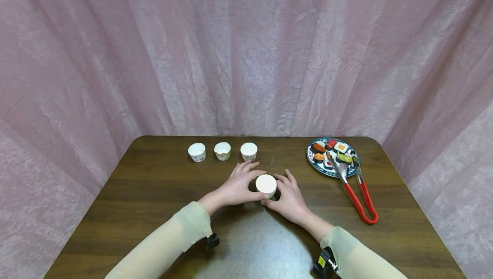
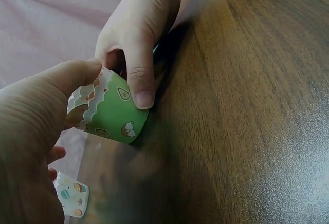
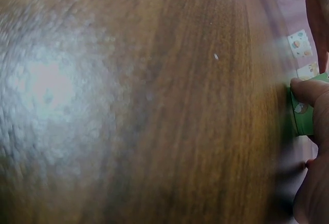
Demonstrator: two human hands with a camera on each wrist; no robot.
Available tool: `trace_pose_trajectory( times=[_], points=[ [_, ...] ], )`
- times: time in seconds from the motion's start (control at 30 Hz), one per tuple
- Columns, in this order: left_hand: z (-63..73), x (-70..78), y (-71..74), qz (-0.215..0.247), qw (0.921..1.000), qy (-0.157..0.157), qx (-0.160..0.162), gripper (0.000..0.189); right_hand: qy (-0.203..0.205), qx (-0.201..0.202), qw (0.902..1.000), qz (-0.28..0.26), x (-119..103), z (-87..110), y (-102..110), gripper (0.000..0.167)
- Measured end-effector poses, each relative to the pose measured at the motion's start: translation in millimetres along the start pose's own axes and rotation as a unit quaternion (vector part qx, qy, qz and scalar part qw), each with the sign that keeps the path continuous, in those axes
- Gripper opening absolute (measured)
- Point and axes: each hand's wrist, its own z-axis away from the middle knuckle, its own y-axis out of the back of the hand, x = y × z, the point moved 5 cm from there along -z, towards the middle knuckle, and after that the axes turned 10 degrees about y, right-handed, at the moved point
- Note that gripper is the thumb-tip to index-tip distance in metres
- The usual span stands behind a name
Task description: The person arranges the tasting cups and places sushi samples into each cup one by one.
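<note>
Both hands meet around a small stack of nested paper baking cups (image 2: pixel 110 116) in the middle of the table. The outer cup is green with avocado prints and a scalloped rim; more scalloped rims show inside it. My left hand (image 1: pixel 239 188) grips the stack at its rim, the thumb on the near edge and the fingers on the left and far side. On the other side, my right hand (image 1: pixel 289 200) holds it with the thumb pressed low on the green wall. In the left wrist view the stack's base is close to the tabletop.
Behind the hands stand three paper cups in a row: a left cup (image 1: pixel 197 155), a middle cup (image 1: pixel 222 154) and a right cup (image 1: pixel 248 151). At right, a patterned plate (image 1: pixel 325 172) bears several toy sushi pieces (image 1: pixel 319 147). Red-handled tongs (image 1: pixel 354 197) lie across it onto the table.
</note>
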Motion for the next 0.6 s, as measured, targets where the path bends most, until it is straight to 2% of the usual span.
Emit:
trace_pose_trajectory(
  times=[0.6],
  points=[
    [-0.7, -2.2, -1.8, 0.007, 1.0, -0.002, 0.001, 0.075, 0.001, 0.003, 1.0, 0.001, 0.5, 0.2, -0.2, 0.068]
  ],
)
